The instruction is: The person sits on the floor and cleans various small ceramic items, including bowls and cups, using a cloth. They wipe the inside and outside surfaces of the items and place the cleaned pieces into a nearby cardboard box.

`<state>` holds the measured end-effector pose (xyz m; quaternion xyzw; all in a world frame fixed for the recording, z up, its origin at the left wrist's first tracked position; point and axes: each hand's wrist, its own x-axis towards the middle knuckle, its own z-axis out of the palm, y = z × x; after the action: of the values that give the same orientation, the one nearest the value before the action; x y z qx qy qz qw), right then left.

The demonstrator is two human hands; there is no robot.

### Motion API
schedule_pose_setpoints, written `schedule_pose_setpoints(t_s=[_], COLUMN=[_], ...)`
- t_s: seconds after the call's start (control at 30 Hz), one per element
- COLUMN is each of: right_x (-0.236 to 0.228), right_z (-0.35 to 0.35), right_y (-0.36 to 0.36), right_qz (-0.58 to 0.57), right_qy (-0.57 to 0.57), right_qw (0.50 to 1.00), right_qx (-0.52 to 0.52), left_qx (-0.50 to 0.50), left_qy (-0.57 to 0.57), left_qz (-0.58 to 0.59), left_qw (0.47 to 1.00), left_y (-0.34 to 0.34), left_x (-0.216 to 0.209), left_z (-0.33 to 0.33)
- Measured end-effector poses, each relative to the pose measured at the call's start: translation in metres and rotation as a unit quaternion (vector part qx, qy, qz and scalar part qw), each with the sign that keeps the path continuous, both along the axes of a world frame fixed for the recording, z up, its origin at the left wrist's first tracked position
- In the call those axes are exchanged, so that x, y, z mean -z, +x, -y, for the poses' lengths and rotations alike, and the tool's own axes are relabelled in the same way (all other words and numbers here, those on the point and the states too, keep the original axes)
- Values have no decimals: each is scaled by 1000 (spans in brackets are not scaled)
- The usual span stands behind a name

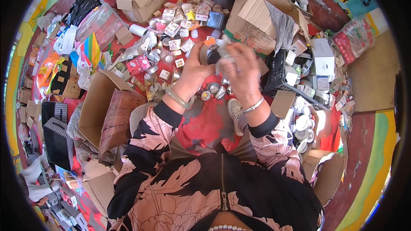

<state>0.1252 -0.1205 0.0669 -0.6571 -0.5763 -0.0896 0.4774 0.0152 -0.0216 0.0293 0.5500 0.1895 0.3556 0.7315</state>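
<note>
Both of my hands meet above the litter between my feet. My left hand (195,75) is closed around a small round object (210,54) with a dark middle and a brownish edge; its exact kind I cannot make out. My right hand (245,70) is blurred by motion, its fingers bent over the far side of that object. A pale, partly see-through piece (224,52) shows at its fingertips. Below my hands, several small round containers (212,87) lie on the red floor (201,126).
Small boxes and jars (173,30) are heaped ahead. An open carton (143,0) stands beyond them, with a larger torn carton (252,17) to its right. A black crate (295,87) of packages is at right; an open cardboard box (100,111) stands at left.
</note>
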Motion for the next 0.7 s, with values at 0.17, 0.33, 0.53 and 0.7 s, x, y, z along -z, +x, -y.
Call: schedule_pose_setpoints(t_s=[0.17, 0.33, 0.53, 0.7], right_x=[13, -1, 1, 9], right_z=[6, 8, 1, -8], right_y=[20, 31, 26, 23], right_qz=[-81, -175, -229, -110], right_qy=[-119, -141, -92, 60], right_qw=[982, 959, 963, 992], right_qx=[-127, -176, -109, 6], left_qx=[69, 135, 146, 149], left_qy=[-100, -208, -206, -122], left_qz=[18, 85, 94, 86], left_qw=[992, 965, 963, 977], left_y=[-5, -7, -5, -4], left_x=[-4, -8, -15, -6], left_z=[5, 9, 18, 17])
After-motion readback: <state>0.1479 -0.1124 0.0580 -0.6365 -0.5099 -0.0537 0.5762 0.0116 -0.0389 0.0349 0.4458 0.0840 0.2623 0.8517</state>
